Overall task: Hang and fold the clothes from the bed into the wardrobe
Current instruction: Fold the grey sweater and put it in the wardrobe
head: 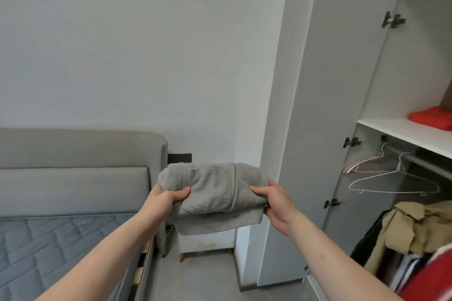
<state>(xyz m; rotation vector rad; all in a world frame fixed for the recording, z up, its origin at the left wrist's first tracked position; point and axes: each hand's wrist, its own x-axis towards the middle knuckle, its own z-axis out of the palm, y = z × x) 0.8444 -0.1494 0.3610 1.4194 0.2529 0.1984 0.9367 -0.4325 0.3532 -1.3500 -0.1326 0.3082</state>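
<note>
Head view, looking forward and down. Folded grey garment (210, 193) held up in the air in front of me, between the bed and the open wardrobe, touching neither. Both hands clamped on it.

My left hand (162, 199) grips the left end, thumb on top, fingers curled underneath out of sight. My right hand (275, 199) grips the right end the same way, thumb pressing the top fold. Hands are apart, one at each end of the bundle. A loose lower layer of the cloth hangs down below the fold.

Bed (49, 247) at lower left: blue-grey quilted mattress, bare where I can see it, grey padded headboard (73, 173) against the white wall. Small dark plate (179, 158) on the wall just above the garment's top edge. White bedside cabinet (208, 242) partly hidden behind the hanging cloth.

Wardrobe (403, 68) at right, door (330, 105) swung open toward me. White shelf (401, 132) carries a folded red item (430, 117). Under the shelf, a rail (420, 160) with a pink hanger (367, 162) and a white wire hanger (393, 183), both bare. Lower down hang a tan coat (415, 227) and something dark beside it. Striped and red fabric (430, 276) shows at the bottom right corner; cannot tell what garment it is.
</note>
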